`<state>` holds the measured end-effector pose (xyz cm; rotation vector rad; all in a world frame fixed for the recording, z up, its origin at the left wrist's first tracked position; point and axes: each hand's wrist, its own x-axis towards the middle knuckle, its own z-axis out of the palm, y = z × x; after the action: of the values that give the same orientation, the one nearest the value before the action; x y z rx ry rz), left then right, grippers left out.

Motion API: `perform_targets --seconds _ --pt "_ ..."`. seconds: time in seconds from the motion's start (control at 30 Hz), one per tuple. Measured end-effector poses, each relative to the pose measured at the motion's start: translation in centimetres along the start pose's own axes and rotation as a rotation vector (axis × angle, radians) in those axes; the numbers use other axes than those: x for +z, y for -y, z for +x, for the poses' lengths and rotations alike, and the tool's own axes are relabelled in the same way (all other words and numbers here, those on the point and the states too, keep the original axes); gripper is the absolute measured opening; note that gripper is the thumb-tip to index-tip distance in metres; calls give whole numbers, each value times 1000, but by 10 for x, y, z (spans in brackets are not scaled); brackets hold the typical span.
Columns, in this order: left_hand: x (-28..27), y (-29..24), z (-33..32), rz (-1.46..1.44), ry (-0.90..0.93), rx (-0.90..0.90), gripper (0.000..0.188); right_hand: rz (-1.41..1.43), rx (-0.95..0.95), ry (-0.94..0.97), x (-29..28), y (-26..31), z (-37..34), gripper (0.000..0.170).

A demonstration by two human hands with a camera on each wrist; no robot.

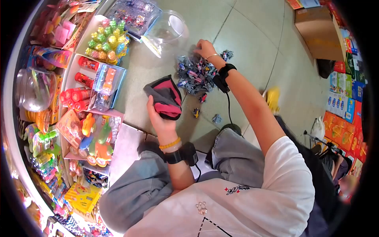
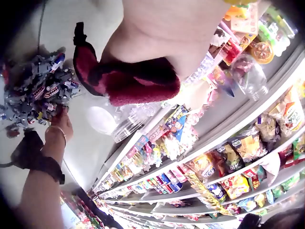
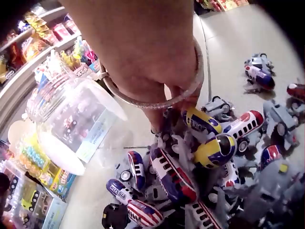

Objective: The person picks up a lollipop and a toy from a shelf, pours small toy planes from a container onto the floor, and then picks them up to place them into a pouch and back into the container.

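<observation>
2 hands [image 1: 161,123], 1 cloth [image 1: 167,98], 2 wrist cams [image 1: 190,154], 2 jars [image 1: 169,27]; toy planes [image 3: 174,176] >10, approx.

In the head view, red tubes [image 1: 84,79] are kept inside a white tray [image 1: 69,83]. At the right edge of this tray, a clear box with blue edges [image 1: 121,85] is placed. Above the tray, bumpy green and yellow items [image 1: 106,41] are gathered; below it, colourful toys [image 1: 87,124] are packed. To its left, a clear jar [image 1: 36,90] is seen — and well apart to its right, a cardboard box [image 1: 319,33].
</observation>
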<state>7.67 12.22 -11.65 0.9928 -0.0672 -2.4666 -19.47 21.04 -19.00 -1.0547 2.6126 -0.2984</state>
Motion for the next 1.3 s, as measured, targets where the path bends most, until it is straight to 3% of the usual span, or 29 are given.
perform_targets --seconds 0.07,0.2,0.3,0.37,0.43,0.5,0.57,0.6,0.73,0.87,0.97,1.07,1.17,1.23,1.3 --pt "-3 -4 2 -18 10 10 34 211 8 -88 9 -8 4 32" --pt "-3 -11 -8 -22 -7 44 34 195 -15 -205 57 -45 17 30" --pt "2 -14 -15 -11 12 71 34 303 -220 -361 26 -12 -9 27" --pt "0 -11 -18 -18 51 95 35 425 -302 -453 -27 51 -55 23" --pt "7 -5 -20 -10 112 68 39 488 -468 -412 -77 109 -103 22" --pt "20 5 -30 1 190 64 44 354 -783 -479 -84 126 -125 27" --pt "41 17 -46 7 293 87 51 199 -904 -361 -92 136 -142 35" --pt "46 21 -53 28 200 92 57 155 -881 -355 -92 140 -149 41" --pt "31 24 -55 -39 305 1 57 239 -880 -246 -119 136 -172 43" --pt "34 35 -49 -4 341 50 46 430 -676 -337 -143 112 -177 37" --pt "45 43 -59 108 352 82 45 745 -294 -372 -132 98 -175 35" --pt "49 55 -61 217 364 125 45 1333 -134 -21 -117 89 -179 32" --pt "49 65 -58 284 307 166 50 1027 -251 -125 -107 74 -179 24" --pt "58 69 -61 379 243 236 58 1102 -174 -142 -111 68 -182 18" --pt "62 65 -66 447 234 188 61 1254 -67 -76 -118 70 -186 17"
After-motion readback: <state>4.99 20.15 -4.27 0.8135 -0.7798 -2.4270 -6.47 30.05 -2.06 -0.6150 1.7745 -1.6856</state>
